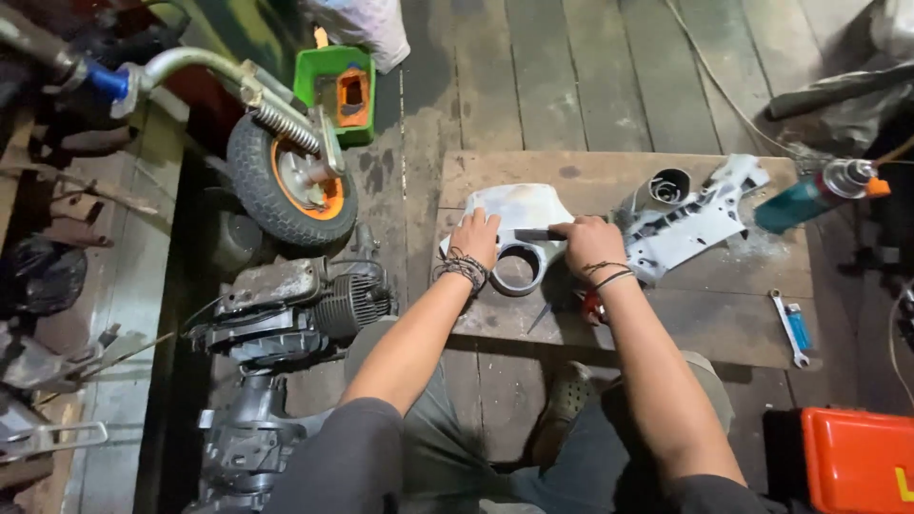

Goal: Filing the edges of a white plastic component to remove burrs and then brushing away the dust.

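A pale grey plastic cover (519, 211) with a round hole lies on a wooden board (666, 314) on the floor. My left hand (476, 238) presses down on the cover's left side, fingers spread. My right hand (588, 243) grips a dark flat tool (536, 234) laid across the cover just above the hole. Both wrists wear dark cord bracelets. A red-handled item (592, 308) shows just under my right wrist.
A white moulded plastic part (690, 224) and a round metal housing (666, 187) lie right of the cover. A teal spray can (809, 200), a wrench (786, 330) and a blue lighter (800, 333) sit further right. A small wheel (290, 181), an engine (295, 309) and an orange box (857, 457) surround me.
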